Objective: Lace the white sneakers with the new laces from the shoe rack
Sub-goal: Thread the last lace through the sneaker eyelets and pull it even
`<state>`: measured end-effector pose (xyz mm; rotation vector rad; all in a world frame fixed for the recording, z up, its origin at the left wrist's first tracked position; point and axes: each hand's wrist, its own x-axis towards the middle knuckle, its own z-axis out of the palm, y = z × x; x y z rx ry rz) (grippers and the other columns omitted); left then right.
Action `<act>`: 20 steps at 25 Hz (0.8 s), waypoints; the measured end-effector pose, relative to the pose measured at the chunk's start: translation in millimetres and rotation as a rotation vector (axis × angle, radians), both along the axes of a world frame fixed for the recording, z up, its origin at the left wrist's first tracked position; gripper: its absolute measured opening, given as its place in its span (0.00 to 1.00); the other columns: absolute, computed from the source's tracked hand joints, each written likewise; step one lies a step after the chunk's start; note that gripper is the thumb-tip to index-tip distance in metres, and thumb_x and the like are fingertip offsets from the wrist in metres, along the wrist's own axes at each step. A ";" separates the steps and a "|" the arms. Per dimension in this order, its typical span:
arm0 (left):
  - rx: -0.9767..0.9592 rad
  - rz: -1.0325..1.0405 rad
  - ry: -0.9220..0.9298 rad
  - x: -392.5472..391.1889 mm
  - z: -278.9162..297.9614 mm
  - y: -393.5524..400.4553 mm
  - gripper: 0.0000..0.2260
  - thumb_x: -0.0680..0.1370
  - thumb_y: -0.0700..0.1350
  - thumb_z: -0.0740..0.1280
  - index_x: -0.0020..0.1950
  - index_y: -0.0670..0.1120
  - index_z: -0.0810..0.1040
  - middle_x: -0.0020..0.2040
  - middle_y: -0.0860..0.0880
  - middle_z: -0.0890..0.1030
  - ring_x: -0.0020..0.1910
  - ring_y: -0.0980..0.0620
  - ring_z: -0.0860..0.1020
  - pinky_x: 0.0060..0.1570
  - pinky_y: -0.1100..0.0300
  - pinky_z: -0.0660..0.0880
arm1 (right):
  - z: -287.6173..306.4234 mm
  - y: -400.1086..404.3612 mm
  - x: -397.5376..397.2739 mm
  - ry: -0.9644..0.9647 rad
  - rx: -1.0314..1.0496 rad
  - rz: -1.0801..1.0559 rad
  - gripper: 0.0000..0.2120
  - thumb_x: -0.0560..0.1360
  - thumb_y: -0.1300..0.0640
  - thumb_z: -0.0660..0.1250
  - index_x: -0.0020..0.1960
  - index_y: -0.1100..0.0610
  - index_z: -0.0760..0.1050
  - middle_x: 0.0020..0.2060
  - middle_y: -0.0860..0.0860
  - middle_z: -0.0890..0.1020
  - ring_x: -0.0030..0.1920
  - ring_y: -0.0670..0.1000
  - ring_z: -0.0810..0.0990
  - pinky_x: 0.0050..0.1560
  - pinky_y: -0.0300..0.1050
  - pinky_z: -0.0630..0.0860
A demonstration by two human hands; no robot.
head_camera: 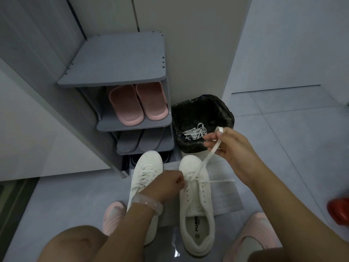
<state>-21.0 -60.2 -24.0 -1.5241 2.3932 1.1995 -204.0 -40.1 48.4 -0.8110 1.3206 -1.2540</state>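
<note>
We hold the lace (207,157) taut with our right hand (229,146) above the right sneaker (197,205), while our left hand (166,184) pinches at its eyelets. The left sneaker (145,174) sits laced beside it, before the rack (117,61) and bin (202,110).

Grey tile floor (283,129) carried a pale mat (224,197), with both white sneakers (196,201) side by side on the mat. Grey shoe rack (120,61) stood just beyond the mat; black-lined bin (202,112) sat right of the rack, touching it. Red object (339,210) lay well right of the mat.
</note>
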 end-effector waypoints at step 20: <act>0.218 0.349 0.317 -11.5 7.8 -1.0 0.13 0.76 0.31 0.58 0.50 0.45 0.78 0.33 0.48 0.77 0.26 0.60 0.77 0.32 0.69 0.76 | -43.3 4.1 -8.6 1.128 0.454 0.480 0.17 0.78 0.50 0.57 0.65 0.52 0.71 0.62 0.54 0.75 0.60 0.55 0.75 0.55 0.44 0.70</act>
